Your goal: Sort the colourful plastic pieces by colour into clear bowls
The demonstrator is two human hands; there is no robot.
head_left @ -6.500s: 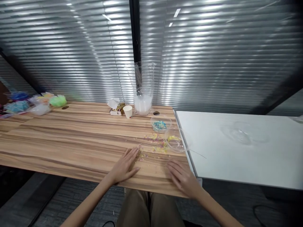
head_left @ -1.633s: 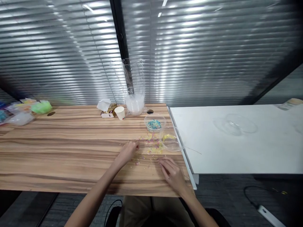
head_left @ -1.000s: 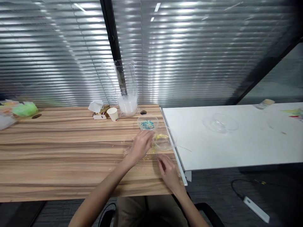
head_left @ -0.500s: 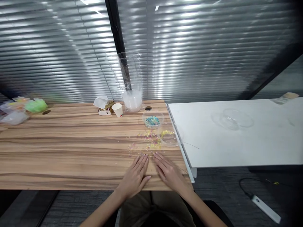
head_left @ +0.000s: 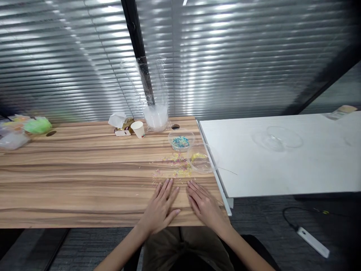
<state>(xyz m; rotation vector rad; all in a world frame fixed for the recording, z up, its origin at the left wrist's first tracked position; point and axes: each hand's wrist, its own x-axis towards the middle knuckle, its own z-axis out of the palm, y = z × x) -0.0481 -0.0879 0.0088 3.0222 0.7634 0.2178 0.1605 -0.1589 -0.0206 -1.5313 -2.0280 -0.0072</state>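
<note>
Though the cup print [head_left: 142,135] blurs, left hand [head_left: 158,208] and right hand [head_left: 208,206] grips lie unclosed.

We note the left hand [head_left: 159,209], bunched over the small yellow and pink pieces [head_left: 183,172] at centre one second earlier, now laid flat at lower centre, its fingers spread wider than half a second ago. We find the right hand [head_left: 205,206], formerly curled, extended. We also see, at lower right, a power strip [head_left: 313,241] initially outside the frame.
</note>
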